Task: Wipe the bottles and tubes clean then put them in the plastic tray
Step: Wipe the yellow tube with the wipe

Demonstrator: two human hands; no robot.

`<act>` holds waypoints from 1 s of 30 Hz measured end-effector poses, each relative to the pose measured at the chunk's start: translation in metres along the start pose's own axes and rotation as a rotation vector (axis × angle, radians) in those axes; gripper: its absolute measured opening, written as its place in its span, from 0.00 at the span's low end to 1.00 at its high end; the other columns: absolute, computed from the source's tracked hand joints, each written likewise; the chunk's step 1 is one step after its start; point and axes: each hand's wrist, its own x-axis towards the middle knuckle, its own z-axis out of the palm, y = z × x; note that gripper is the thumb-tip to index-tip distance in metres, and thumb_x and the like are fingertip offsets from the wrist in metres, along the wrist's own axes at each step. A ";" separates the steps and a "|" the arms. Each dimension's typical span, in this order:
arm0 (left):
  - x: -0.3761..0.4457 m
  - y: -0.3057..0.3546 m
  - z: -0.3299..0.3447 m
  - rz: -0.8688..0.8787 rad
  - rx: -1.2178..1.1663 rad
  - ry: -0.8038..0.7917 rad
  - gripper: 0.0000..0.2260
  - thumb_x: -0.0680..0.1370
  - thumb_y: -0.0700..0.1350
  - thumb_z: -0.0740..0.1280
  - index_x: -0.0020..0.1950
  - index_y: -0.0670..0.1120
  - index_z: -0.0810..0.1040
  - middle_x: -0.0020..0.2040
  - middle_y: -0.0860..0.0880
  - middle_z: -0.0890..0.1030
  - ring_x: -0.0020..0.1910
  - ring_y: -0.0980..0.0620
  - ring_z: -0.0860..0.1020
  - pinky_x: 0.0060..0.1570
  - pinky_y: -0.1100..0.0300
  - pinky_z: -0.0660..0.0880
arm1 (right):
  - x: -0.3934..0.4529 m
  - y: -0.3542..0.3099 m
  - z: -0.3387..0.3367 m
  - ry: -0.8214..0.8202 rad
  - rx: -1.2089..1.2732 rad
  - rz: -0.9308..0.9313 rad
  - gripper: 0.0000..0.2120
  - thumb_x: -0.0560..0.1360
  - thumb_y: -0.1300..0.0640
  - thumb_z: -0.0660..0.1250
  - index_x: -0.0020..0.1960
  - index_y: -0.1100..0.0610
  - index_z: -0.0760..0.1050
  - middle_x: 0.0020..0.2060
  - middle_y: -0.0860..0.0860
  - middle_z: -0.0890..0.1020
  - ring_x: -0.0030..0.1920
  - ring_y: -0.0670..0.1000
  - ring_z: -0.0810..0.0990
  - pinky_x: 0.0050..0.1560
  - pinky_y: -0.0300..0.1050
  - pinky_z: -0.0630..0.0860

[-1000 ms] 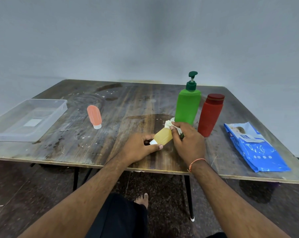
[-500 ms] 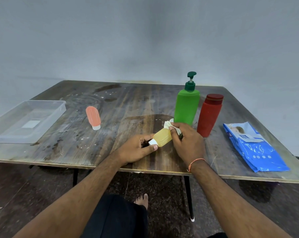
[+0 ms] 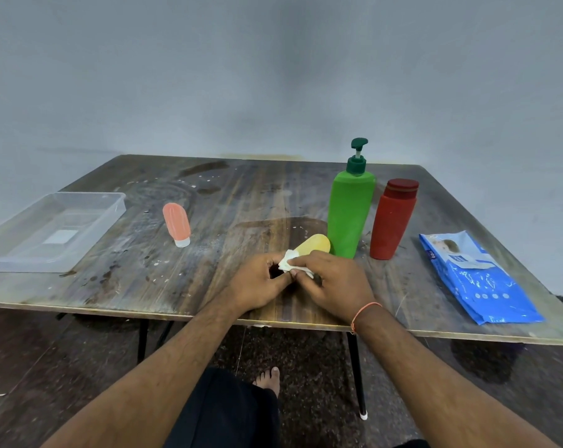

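Note:
A yellow tube [image 3: 315, 244] pokes out toward the green bottle from between my hands at the table's front middle. My left hand [image 3: 257, 282] grips its near, cap end, which is hidden. My right hand [image 3: 335, 279] pinches a white wipe [image 3: 288, 263] against the tube's lower part. An orange tube [image 3: 176, 224] lies cap-down to the left. A green pump bottle [image 3: 349, 210] and a red bottle [image 3: 393, 219] stand upright just behind my right hand. The clear plastic tray [image 3: 112, 205] sits at the far left with nothing in it.
A blue pack of wipes [image 3: 477, 279] lies flat at the right edge of the stained wooden table [image 3: 234, 195]. The table's front edge runs just under my wrists. A grey wall stands behind the table.
The wipe has slid from the tube's far end down to its near end, baring the yellow far end. My hands have drawn closer together around the tube.

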 end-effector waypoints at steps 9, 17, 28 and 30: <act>0.001 -0.003 -0.006 -0.061 -0.306 0.003 0.18 0.82 0.39 0.71 0.72 0.48 0.80 0.62 0.54 0.86 0.64 0.50 0.83 0.67 0.57 0.77 | 0.003 0.005 -0.007 0.263 0.002 0.174 0.09 0.79 0.55 0.74 0.59 0.49 0.84 0.54 0.45 0.87 0.49 0.49 0.86 0.46 0.48 0.82; 0.002 -0.003 -0.006 -0.082 -0.293 0.048 0.17 0.83 0.40 0.71 0.72 0.47 0.80 0.62 0.55 0.86 0.63 0.55 0.83 0.67 0.59 0.76 | 0.003 0.004 -0.003 0.156 -0.022 0.077 0.11 0.80 0.52 0.74 0.63 0.47 0.83 0.55 0.45 0.87 0.47 0.47 0.86 0.43 0.46 0.82; 0.000 -0.002 -0.007 -0.102 -0.351 0.049 0.14 0.84 0.39 0.68 0.70 0.42 0.81 0.53 0.52 0.88 0.53 0.58 0.82 0.57 0.67 0.76 | 0.003 0.004 -0.005 0.257 -0.028 0.168 0.11 0.78 0.53 0.75 0.60 0.46 0.83 0.54 0.44 0.87 0.45 0.49 0.86 0.42 0.48 0.82; 0.001 -0.003 -0.007 -0.094 -0.334 0.033 0.13 0.84 0.38 0.68 0.69 0.42 0.82 0.54 0.48 0.88 0.52 0.58 0.82 0.57 0.66 0.77 | 0.004 0.006 -0.007 0.291 -0.005 0.231 0.11 0.79 0.52 0.73 0.62 0.46 0.82 0.56 0.43 0.87 0.49 0.48 0.86 0.44 0.49 0.83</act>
